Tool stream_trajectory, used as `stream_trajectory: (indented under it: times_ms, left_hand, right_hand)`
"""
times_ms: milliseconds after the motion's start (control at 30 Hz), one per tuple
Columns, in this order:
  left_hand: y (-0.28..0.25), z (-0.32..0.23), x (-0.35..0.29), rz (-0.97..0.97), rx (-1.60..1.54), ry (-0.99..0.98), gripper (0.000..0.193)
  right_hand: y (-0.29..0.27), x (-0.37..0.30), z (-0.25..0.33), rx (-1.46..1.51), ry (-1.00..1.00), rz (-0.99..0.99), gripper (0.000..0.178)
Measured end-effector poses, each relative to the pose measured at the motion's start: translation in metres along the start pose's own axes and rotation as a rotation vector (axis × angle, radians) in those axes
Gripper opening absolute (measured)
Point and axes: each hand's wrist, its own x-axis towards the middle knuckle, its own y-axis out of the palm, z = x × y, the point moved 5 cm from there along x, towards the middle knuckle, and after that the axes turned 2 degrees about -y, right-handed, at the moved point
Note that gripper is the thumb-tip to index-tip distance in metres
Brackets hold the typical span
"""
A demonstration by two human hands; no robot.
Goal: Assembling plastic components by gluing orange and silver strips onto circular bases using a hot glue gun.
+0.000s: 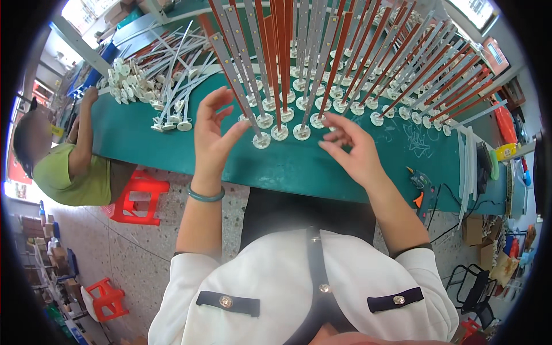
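Between and beyond the wide-fingered left hand and half-curled right hand, both seemingly empty, LED strips on white discs are apparently being arranged; a light grip seems needed.

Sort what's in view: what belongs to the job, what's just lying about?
Seemingly in use:
left hand and right hand
upright grey and reddish flat strips
round white bases
green tabletop

Apparently just lying about:
red plastic stool, lower left
brown cardboard boxes, right

So you've got a green tabletop in front of you, pale speckled floor underneath, a red stool off left, and bright window light upper right.
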Motion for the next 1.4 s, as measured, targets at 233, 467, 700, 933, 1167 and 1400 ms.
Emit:
stream_trajectory:
  times_ms: [233,467,700,933,1167,1400]
  left_hand:
    - [0.023,-0.001,0.012,0.074,0.047,-0.007,0.069]
    - [0.032,0.011,0.013,0.095,0.248,-0.038,0.046]
    - [0.057,-0.007,0.009,0.244,0.388,0.151,0.018]
    - [0.070,-0.016,-0.002,0.348,0.400,0.130,0.012]
    - [0.072,-0.008,-0.017,0.396,0.165,-0.081,0.013]
    - [0.070,-0.005,-0.027,0.260,0.140,-0.141,0.017]
  right_hand:
    - [0.029,0.028,0.018,-0.021,0.042,-0.061,0.056]
    - [0.051,0.050,0.003,-0.012,-0.011,-0.083,0.054]
    - [0.053,0.055,0.007,-0.136,-0.131,-0.071,0.028]
    - [0.031,0.029,0.025,-0.308,-0.270,0.017,0.016]
    - [-0.068,-0.029,0.052,-0.118,0.033,0.035,0.012]
    - [-0.266,-0.072,0.020,-0.404,0.192,-0.523,0.016]
